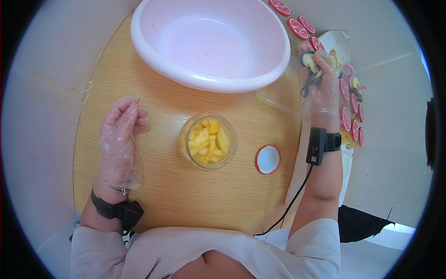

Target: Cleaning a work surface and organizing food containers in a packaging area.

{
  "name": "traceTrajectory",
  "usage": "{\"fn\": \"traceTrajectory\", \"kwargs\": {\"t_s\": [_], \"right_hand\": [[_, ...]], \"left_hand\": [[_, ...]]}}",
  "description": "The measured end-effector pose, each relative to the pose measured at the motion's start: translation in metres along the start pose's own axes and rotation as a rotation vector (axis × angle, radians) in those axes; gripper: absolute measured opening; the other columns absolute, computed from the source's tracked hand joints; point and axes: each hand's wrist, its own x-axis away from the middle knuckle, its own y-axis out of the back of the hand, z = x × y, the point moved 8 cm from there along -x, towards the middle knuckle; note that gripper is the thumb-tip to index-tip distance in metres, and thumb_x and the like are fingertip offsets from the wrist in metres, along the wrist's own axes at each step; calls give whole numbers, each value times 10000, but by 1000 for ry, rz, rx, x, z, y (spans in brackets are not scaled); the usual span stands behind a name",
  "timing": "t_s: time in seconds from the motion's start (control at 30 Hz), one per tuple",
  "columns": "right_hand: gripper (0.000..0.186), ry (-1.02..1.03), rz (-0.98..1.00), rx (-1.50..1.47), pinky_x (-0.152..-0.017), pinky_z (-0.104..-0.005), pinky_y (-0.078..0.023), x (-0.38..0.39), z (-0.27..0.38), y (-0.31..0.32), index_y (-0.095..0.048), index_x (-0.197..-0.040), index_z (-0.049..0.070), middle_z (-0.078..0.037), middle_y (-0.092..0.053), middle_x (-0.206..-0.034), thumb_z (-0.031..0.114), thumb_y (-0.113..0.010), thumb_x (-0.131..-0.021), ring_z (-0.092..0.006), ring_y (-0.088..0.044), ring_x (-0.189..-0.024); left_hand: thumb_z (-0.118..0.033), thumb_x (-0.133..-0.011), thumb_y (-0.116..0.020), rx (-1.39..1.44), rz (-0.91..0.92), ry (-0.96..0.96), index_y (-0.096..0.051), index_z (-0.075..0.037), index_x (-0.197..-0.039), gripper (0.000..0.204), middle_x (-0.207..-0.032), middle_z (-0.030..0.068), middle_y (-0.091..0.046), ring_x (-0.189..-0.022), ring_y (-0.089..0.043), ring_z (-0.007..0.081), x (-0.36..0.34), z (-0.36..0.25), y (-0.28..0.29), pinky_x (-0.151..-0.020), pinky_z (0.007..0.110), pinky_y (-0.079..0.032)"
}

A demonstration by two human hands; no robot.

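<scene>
On the round wooden table (pixel 153 195) sits a wide pale pink basin (pixel 209 42) at the far edge. Nearer stands an open glass jar (pixel 207 141) of yellow fruit pieces, with a red-rimmed lid (pixel 267 159) lying just to its right. Left of the jar, the gloved left hand (pixel 120 139) rests flat, fingers loosely curled, holding nothing. Beside the basin, the gloved right hand (pixel 321 88) pinches a dark cloth (pixel 307 69) near a row of red lids (pixel 346 116).

Glossy pink plastic basin (pixel 209 44), clear glass jar (pixel 207 141) — matt wooden board (pixel 186 195), thin crinkled plastic gloves.
</scene>
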Motion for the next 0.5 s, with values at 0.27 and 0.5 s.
{"fn": "traceTrajectory", "kwargs": {"t_s": [0.27, 0.5], "right_hand": [[164, -6, 100, 162, -473, -204, -343, -10, 2, 10, -537, -1111, 66, -41, -575, -840, 163, -577, -985, -87, -491, -604], [305, 33, -29, 364, -438, -268, -254, -7, 8, 16, -563, -848, 138, 41, -383, -569, 411, -680, -918, -89, -342, -470]], "left_hand": [[-203, -984, -585, 3, 5, 11, -609, -45, -1153, 233, -909, 27, -622, -800, -564, 99, 0, 0, 0, -757, 246, -472], [-199, -984, -585, 6, 3, 15, -607, -39, -1160, 239, -910, 27, -622, -797, -565, 101, 1, -5, -2, -756, 246, -473]]}}
